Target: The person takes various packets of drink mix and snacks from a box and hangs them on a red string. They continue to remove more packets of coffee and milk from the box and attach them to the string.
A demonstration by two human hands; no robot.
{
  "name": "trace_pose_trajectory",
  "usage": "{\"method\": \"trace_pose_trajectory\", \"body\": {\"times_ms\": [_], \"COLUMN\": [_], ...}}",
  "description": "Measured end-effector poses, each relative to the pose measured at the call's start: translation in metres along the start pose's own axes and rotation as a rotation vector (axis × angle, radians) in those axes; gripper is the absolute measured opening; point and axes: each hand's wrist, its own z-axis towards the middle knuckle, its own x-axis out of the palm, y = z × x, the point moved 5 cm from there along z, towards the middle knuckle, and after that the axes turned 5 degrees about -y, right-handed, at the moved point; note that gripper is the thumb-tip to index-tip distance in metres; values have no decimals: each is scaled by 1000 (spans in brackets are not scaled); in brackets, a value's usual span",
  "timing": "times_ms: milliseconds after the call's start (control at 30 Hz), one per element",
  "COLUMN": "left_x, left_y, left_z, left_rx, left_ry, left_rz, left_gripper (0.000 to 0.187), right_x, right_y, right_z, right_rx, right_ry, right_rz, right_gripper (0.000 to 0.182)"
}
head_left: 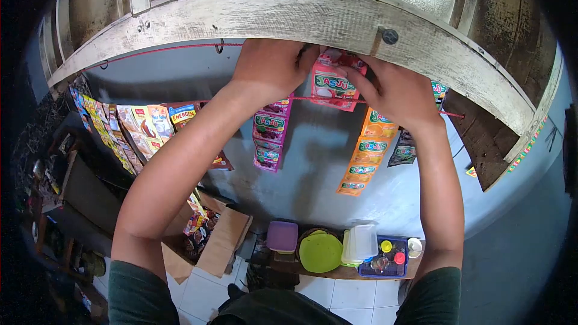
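Both my arms are raised to a red string (289,99) under a wooden beam. A pink drink-powder sachet strip (333,87) marked JASJUS hangs in front of it. My right hand (402,90) pinches the strip's upper right side between thumb and fingers. At its upper left, my left hand (274,65) is curled closed; the beam hides most of its fingers, and what they hold cannot be made out. A purple sachet strip (269,135) hangs below my left hand, and an orange sachet strip (365,153) below my right.
The white-painted beam (289,15) crosses just above my hands. More sachet strips (144,123) hang at left. Below are an open cardboard box (223,241), a purple container (282,236), a green lid (325,251) and a blue tray (377,274) holding small jars.
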Motion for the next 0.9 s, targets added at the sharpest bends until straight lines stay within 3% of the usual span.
{"method": "trace_pose_trajectory", "body": {"times_ms": [300, 400, 500, 633, 700, 833, 900], "left_x": [-14, -22, -36, -35, -34, -24, -22], "left_y": [14, 11, 5, 11, 7, 2, -3], "left_z": [-4, -10, -17, -19, -18, -17, -15], "left_rx": [-165, -140, -65, -64, -30, -25, -16], "left_ry": [193, 189, 113, 72, 8, 31, 23], "left_rz": [-31, -113, 28, -47, -134, -140, -142], "left_gripper": [31, 31, 30, 23, 22, 22, 23], "right_x": [18, 17, 13, 11, 17, 13, 12], "right_y": [-41, -43, -35, -30, -35, -33, -35], "right_z": [0, -3, -3, -6, -9, -11, -13], "right_rx": [-3, -31, 26, 3, 175, 243, 160], "right_ry": [-30, -57, -19, -7, 149, 150, 34], "right_rz": [12, 110, 313, 191, 93, 154, 228], "right_gripper": [25, 27, 29, 31, 30, 29, 26]}}
